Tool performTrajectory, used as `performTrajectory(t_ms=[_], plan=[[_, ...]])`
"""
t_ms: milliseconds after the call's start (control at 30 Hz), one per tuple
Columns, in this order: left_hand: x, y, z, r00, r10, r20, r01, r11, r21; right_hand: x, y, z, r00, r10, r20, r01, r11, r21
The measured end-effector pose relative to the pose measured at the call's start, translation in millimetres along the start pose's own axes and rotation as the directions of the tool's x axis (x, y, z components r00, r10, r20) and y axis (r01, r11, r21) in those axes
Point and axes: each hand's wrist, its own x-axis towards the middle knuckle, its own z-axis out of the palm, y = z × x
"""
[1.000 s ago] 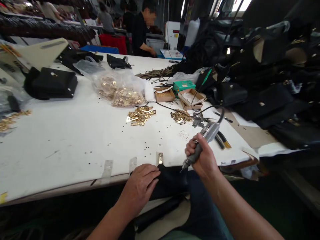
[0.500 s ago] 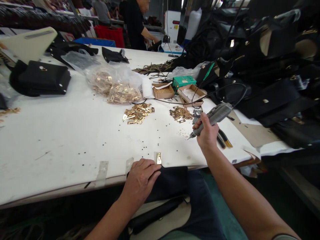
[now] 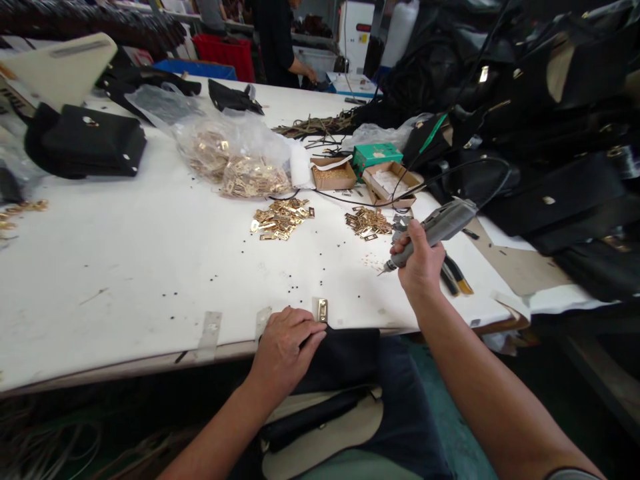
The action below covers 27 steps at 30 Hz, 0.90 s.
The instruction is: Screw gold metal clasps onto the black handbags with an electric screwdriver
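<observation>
Okay, person's sat at a long white-topped work table (image 3: 125, 260), both forearms reaching out over its near edge. Right hand (image 3: 419, 261) is closed firmly round a grey rotary hand tool (image 3: 440, 223), fingers curled right about the body, thin bit angled down & left, black cord (image 3: 450, 175) looping off to the right; can't tell if the tip's touching the table. Left hand (image 3: 286, 347) lies flat on a black leather bag (image 3: 340, 360) at the table's near edge, fingers loosely together & not gripping anything, fingertips just beside a small gold metal plate (image 3: 323, 310) lying on the tabletop. Silver tape strips (image 3: 209, 335) are stuck along the near edge, left of that hand. Further out, two loose heaps of gold metal plates (image 3: 283, 219) sit mid-table, w/ a clear plastic bag of more plates (image 3: 240, 163) beyond. Right of those, cardboard boxes (image 3: 390, 183) & a green box (image 3: 377, 158); black-handled pliers w/ yellow tips (image 3: 454, 275) lie just right of the right hand. Black bags (image 3: 560, 193) are piled high along the right side, another black bag (image 3: 87, 140) sits far left, & a co-worker (image 3: 275, 43) stands at the far end.
</observation>
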Motion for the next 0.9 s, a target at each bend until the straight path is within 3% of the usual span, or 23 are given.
performTrajectory(t_ms=[133, 267, 367, 533, 900], plan=[[1.4, 5.2, -2.0, 0.996, -0.089, 0.014, 0.089, 0.995, -0.036, -26.9, -18.0, 13.0, 0.985, 0.131, 0.113, -0.144, 0.983, 0.117], [4.1, 12.1, -4.5, 0.984, -0.173, 0.037, 0.175, 0.983, -0.058, -66.9, -24.8, 27.5, 0.915, 0.337, 0.223, -0.381, 0.904, 0.197], [6.4, 15.5, -6.1, 0.978, -0.208, 0.030, 0.210, 0.974, -0.081, -91.4, -20.6, 35.9, 0.872, 0.418, 0.254, -0.471, 0.857, 0.208], [9.1, 17.9, -8.7, 0.974, -0.227, 0.005, 0.225, 0.961, -0.163, -108.4, -12.5, 42.1, 0.854, 0.454, 0.255, -0.505, 0.841, 0.193], [5.7, 15.7, -6.0, 0.975, -0.219, -0.028, 0.212, 0.964, -0.160, -110.3, -8.6, 42.3, 0.854, 0.460, 0.242, -0.510, 0.833, 0.216]])
